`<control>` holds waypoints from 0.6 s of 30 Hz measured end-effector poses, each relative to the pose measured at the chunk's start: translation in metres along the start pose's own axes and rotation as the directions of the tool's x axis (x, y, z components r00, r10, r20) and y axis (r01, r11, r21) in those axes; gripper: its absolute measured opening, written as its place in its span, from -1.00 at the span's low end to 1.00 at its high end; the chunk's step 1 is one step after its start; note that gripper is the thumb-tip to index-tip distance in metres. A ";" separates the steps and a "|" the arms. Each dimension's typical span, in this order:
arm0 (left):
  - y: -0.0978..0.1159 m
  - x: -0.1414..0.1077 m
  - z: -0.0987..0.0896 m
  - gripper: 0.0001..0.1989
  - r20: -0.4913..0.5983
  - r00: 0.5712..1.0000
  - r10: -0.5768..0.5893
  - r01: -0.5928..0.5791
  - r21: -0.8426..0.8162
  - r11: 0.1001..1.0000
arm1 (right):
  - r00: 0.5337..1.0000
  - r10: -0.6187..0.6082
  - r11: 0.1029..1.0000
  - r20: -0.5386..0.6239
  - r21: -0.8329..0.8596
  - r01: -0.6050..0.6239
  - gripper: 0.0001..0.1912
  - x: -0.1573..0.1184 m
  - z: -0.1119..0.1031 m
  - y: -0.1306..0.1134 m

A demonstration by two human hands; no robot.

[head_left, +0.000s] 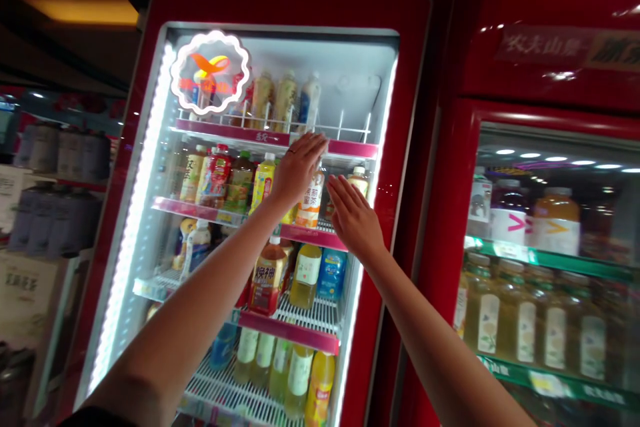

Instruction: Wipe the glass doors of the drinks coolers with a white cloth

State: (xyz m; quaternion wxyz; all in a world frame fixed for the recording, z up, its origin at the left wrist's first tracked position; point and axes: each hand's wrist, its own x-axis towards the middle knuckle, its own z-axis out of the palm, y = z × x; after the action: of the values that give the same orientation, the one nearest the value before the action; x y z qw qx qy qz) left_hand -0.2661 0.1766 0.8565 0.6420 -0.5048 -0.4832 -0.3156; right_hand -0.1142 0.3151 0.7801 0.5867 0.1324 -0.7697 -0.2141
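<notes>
Up close, near the middle of the view, left hand [299,167] raised and stretched out flat, fingers straight and side by side. Just to its right and slightly lower, right hand [356,217], equally flat and unclenched, fingertips angled toward the left hand. Directly beyond, tall drinks fridge [290,5] with a red frame and bright white edge lighting, tilted in view; contact between hands and fridge impossible to tell. At its upper left, glowing scalloped sign [210,67] with an orange emblem. Inside, between the hands and partly hidden, orange-labelled bottle [309,205] on the second shelf [315,235]. One level lower, dark red bottle [269,283], pale yellow-green bottle [305,277] and blue-labelled drink [331,273]. Off to the right, another red fridge [445,227], stocked with bottles. Far left, dim rows of grey containers [37,220].
</notes>
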 end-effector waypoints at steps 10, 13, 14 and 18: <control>-0.026 0.024 -0.010 -0.49 0.076 0.981 0.179 -0.168 -0.138 0.976 | 0.995 0.081 0.993 -0.061 0.094 -0.075 -0.26 -0.019 -0.036 0.016; 0.000 0.044 0.012 -0.55 -0.034 0.999 0.013 -0.016 -0.071 0.997 | 0.984 0.144 0.987 -0.103 0.090 -0.135 -0.24 -0.029 -0.043 0.027; 0.014 0.047 0.020 -0.54 -0.044 0.999 -0.009 0.006 -0.053 0.999 | 0.985 0.144 0.987 -0.098 0.083 -0.137 -0.22 -0.032 -0.043 0.030; 0.061 0.045 0.038 -0.46 0.055 0.985 0.166 -0.160 -0.092 0.983 | 0.995 0.092 0.996 -0.035 0.000 -0.092 -0.13 -0.043 -0.041 0.035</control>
State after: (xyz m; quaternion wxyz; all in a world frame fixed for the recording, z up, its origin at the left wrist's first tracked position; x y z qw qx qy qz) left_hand -0.2079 0.2342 0.8789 0.6276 -0.5798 -0.4458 -0.2668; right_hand -0.0616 0.3583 0.7702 0.6095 0.1002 -0.7644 -0.1850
